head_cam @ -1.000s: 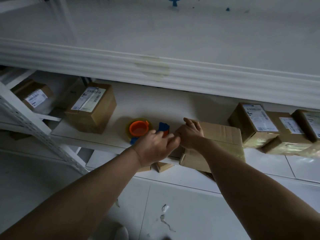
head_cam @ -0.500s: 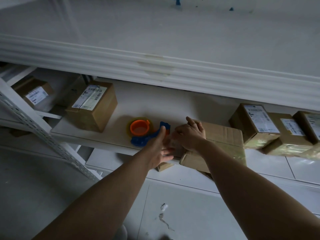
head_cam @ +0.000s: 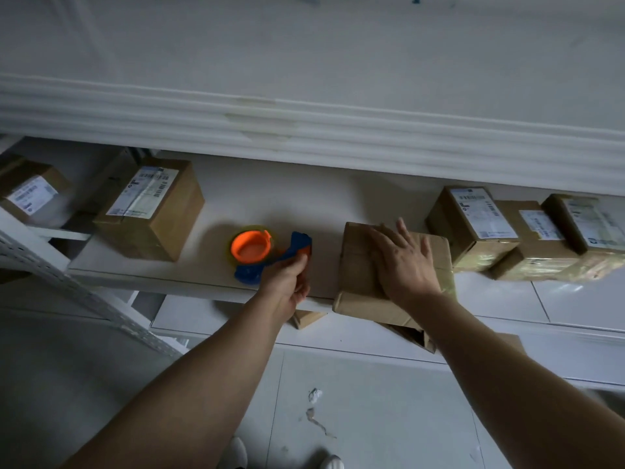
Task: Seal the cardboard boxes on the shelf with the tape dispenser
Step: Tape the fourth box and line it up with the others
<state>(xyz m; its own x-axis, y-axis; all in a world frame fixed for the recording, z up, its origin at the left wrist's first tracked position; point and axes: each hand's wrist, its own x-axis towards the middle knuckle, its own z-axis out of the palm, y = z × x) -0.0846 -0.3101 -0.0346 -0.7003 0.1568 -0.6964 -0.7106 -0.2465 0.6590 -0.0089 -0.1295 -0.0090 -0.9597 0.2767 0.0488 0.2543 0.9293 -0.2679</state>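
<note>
Two hands of mine work at the white shelf (head_cam: 277,194): my left hand (head_cam: 287,282) curls its fingers round the blue handle of the tape dispenser (head_cam: 252,248), which lies just left of the plain cardboard box (head_cam: 358,265). My right hand (head_cam: 402,262) presses flat on that box's top, fingers straight and spread. Three labelled boxes (head_cam: 473,225) huddle to its right.

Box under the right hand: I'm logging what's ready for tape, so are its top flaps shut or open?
Shut: the box has its flaps lying flat beneath the right hand pressing on them.
</note>
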